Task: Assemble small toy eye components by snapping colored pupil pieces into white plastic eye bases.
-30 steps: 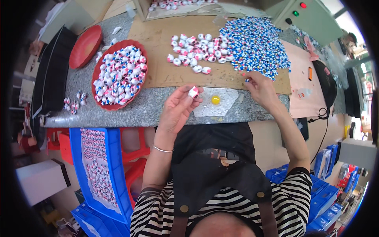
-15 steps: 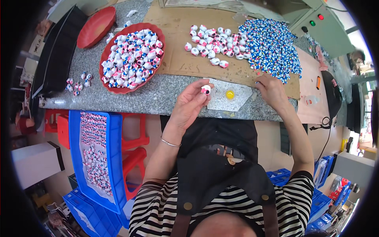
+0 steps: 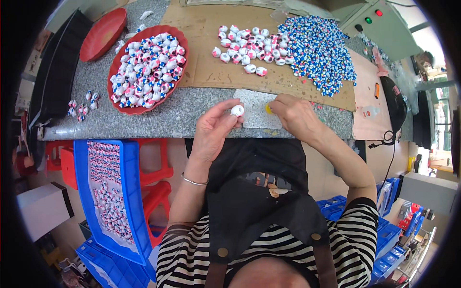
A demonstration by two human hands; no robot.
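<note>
Left hand point(image 3: 213, 132) pinching small white bead point(image 3: 237, 111) at worktop point(image 3: 158, 120) front edge, right hand point(image 3: 295, 115) fingers closed on yellow piece point(image 3: 268, 109), red bowl point(image 3: 178, 77) of beads left, loose blue pile point(image 3: 317, 48) far right.

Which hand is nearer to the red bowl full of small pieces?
Left. The left hand is just below and right of the red bowl; the right hand lies further right, past the left one.

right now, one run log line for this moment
left hand: holds small round white piece | right hand: on small yellow piece | round red tray: full
</note>
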